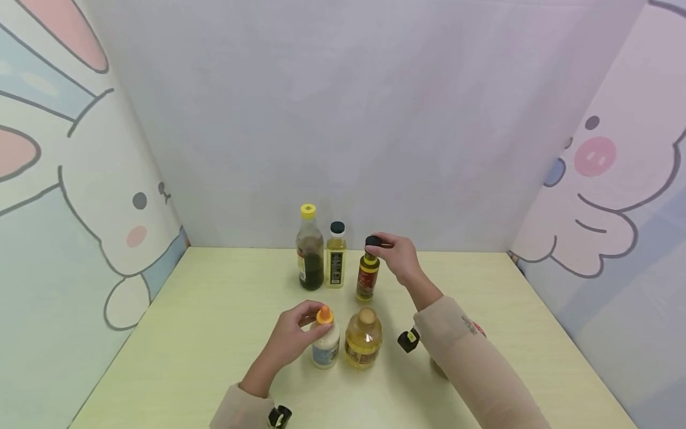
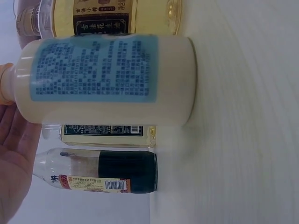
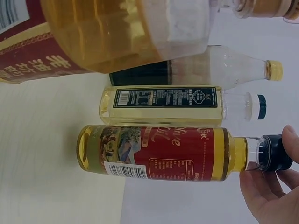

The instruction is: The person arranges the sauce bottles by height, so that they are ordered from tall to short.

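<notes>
My left hand (image 1: pixel 292 333) pinches the orange pointed cap of a white squeeze bottle (image 1: pixel 326 351). A blue printed label covers that bottle's side in the left wrist view. Farther back, my right hand (image 1: pixel 399 256) grips the black cap of an olive oil bottle (image 3: pixel 154 151) with thumb and fingers. The olive oil bottle has a red label and is upright in the head view. Right beside the white bottle stands a round bottle of yellow oil (image 1: pixel 364 339) with a tan cap.
Behind stand a yellow-capped bottle of dark liquid (image 1: pixel 310 262) and a square oil bottle (image 1: pixel 336 262) with a dark cap. My right sleeve (image 1: pixel 482 363) mostly hides another container (image 1: pixel 438 368). Walls surround the pale table (image 1: pixel 214 322) at the back and sides.
</notes>
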A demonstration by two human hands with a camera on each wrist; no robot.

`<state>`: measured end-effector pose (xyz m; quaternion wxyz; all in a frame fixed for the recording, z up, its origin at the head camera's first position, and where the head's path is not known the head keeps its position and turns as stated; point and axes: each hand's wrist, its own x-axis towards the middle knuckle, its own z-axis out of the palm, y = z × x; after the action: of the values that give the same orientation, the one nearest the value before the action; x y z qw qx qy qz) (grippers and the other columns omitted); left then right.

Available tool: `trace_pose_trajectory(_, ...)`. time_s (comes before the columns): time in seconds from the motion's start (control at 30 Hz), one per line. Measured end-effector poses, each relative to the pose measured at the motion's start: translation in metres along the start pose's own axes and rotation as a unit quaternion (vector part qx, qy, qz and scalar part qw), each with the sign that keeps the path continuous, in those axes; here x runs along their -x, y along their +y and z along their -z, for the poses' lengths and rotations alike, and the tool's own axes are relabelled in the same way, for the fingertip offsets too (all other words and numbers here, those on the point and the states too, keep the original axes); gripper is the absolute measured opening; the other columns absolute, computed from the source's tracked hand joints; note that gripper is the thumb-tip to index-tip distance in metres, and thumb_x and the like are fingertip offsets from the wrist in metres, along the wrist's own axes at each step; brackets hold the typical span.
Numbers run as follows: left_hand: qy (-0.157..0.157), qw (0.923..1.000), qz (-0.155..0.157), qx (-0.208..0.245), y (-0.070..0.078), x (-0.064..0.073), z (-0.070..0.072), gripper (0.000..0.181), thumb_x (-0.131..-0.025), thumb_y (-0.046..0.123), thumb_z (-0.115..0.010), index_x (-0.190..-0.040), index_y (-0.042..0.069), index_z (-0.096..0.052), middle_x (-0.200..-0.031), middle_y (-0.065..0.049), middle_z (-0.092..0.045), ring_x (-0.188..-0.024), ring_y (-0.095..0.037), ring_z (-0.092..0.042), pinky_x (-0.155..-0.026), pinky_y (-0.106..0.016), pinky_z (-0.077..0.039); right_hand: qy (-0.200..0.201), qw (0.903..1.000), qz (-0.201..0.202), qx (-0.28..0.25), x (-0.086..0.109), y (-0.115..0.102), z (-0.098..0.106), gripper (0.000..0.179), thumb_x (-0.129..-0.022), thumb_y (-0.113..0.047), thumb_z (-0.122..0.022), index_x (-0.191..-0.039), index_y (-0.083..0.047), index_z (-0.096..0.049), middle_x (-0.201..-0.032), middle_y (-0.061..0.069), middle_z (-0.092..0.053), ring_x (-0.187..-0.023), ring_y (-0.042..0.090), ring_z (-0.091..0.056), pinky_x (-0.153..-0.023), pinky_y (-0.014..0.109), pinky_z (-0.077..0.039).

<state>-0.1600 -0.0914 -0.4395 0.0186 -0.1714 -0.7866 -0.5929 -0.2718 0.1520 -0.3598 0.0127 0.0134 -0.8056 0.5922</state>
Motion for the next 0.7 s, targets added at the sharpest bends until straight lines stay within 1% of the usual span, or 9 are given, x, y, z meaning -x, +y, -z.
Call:
trace_pose_trajectory(0.13, 0.000, 1.0000, -0.004, -0.007, -0.001, -0.001, 0.000, 0.029, -0.086, 0.016, -0.077, -0.111, 0.004, -0.066, -0.106, -0.003, -0.066, -0.105, -0.025, -0.062, -0.092, -0.033, -0.050, 0.003, 1.0000, 0.001, -0.001, -0.005, 0.000, -0.004, 0.046, -0.088, -0.009, -0.074, -0.132, -0.001, -0.060, -0.121, 0.022, -0.061, -0.110, 0.033, -0.060, -0.094, 0.044, -0.049)
trace_pose_trajectory(0.33, 0.000, 1.0000, -0.005, -0.004, -0.003, -0.001, 0.000, 0.028, -0.087, 0.016, -0.076, -0.110, 0.004, -0.066, -0.106, -0.003, -0.066, -0.105, -0.025, -0.061, -0.092, -0.033, -0.050, 0.001, 0.9999, 0.014, 0.006, -0.013, 0.001, -0.009, 0.044, -0.089, -0.009, -0.073, -0.130, -0.001, -0.061, -0.120, 0.023, -0.062, -0.110, 0.034, -0.060, -0.094, 0.045, -0.048)
trace_pose_trajectory(0.53, -0.002, 0.9999, -0.010, -0.002, -0.004, 0.000, 0.000, 0.028, -0.087, 0.016, -0.076, -0.110, 0.004, -0.066, -0.105, -0.003, -0.067, -0.104, -0.026, -0.062, -0.092, -0.034, -0.050, 0.000, 0.9999, 0.009, 0.010, -0.021, 0.001, -0.012, 0.047, -0.088, -0.009, -0.074, -0.132, 0.000, -0.059, -0.122, 0.022, -0.061, -0.112, 0.034, -0.059, -0.095, 0.047, -0.047)
trace_pose_trajectory(0.7, -0.005, 0.9999, -0.009, 0.006, -0.004, 0.000, 0.000, 0.028, -0.087, 0.016, -0.076, -0.111, 0.004, -0.066, -0.107, -0.003, -0.066, -0.106, -0.025, -0.061, -0.093, -0.034, -0.049, 0.003, 0.9999, 0.008, 0.013, -0.026, 0.002, -0.014, 0.046, -0.088, -0.010, -0.074, -0.131, -0.002, -0.061, -0.122, 0.021, -0.062, -0.112, 0.033, -0.059, -0.094, 0.044, -0.049)
